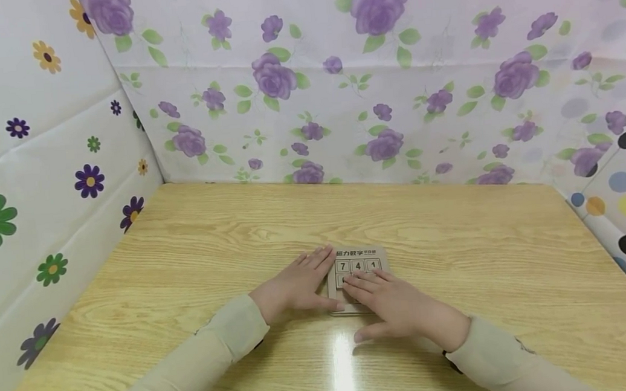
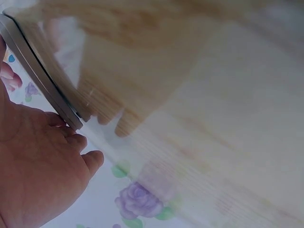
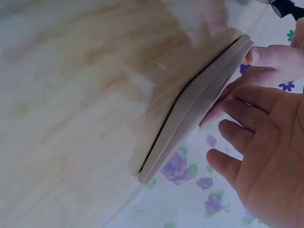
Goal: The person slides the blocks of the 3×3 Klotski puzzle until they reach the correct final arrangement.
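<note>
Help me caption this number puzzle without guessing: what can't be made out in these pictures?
Head view: the number tiles below the top row, mostly hidden by the right hand.
Head view: the smaller print above the tiles, too small to read.
Left wrist view: part of the left hand, cut off by the left edge.
Right wrist view: the table grain, blurred.

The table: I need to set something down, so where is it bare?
Bare table lies between the puzzle and the flowered backdrop, also left of the left hand and right of the right hand. The puzzle is crowded: left hand along one edge, right hand over its tiles.
</note>
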The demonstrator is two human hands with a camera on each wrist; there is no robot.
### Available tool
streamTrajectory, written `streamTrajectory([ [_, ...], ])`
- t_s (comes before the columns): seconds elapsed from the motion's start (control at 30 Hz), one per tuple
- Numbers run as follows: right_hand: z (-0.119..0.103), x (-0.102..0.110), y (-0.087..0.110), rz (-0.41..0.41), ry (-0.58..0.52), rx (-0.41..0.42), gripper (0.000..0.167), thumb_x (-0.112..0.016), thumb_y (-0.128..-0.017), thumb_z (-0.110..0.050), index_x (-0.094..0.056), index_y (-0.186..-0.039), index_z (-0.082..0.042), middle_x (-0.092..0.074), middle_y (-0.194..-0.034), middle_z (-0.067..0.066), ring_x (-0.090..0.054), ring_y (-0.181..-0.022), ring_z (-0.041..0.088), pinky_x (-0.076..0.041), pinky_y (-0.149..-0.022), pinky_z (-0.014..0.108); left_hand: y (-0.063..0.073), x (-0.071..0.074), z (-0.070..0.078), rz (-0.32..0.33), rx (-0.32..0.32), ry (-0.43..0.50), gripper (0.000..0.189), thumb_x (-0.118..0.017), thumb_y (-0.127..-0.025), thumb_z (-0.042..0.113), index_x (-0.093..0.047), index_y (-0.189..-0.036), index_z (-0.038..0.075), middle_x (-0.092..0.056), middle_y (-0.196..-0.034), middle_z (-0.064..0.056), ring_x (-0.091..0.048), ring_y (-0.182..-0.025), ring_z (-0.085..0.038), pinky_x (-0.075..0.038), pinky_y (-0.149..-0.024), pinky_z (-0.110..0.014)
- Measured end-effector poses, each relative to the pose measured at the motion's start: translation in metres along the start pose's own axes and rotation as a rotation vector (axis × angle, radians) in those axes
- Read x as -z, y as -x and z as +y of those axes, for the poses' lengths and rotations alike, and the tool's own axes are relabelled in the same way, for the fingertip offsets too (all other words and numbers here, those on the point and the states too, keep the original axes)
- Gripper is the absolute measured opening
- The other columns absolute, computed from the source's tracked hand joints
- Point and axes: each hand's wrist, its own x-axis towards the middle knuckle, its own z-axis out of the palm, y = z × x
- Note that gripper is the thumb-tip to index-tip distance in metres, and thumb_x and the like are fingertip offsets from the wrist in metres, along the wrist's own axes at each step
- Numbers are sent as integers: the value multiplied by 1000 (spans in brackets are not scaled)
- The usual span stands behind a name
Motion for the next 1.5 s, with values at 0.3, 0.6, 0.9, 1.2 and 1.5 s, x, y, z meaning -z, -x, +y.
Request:
streamTrajectory([
  [0.3,-1,3,11,39,98,56,65,-55,-90,-51,-53,-134,-3,-52,-140,12,-45,-132,31,-33,-111,51,0,-1,-1,4,9,9,105,-55,-82,68,-7,-154,10,0,-161,-4,-1,-148,-20,-5,-122,-38],
  [0.6,0,2,24,58,116,54,59,-55,-92,-46,-56,-131,-2,-53,-138,12,-47,-130,30,-35,-110,52,3,-2,-1,6,-8,6,106,-55,-81,69,-8,-153,8,0,-161,-7,-2,-148,-24,-7,-121,-41],
  [0.9,1,-3,23,62,61,53,61,-60,-88,-44,-55,-132,-1,-52,-140,12,-44,-133,31,-32,-112,52,3,-5,-2,5,-3,-9,106,-54,-81,70,-7,-154,9,0,-161,-6,-2,-148,-23,-6,-121,-40],
  [1.2,-3,0,15,48,59,97,59,-59,-82,-24,-50,-137,-2,-47,-144,11,-41,-135,30,-31,-113,51,2,-4,-4,17,0,-8,106,-54,-81,70,-7,-154,9,-1,-161,-6,-3,-148,-23,-7,-122,-41],
  [1.5,-9,2,10,11,39,81,68,-60,-76,-20,-46,-139,-1,-42,-148,11,-37,-138,29,-27,-115,50,1,-2,-3,25,-17,-23,107,-53,-81,71,-7,-153,8,-2,-161,-7,-3,-148,-23,-7,-122,-42],
])
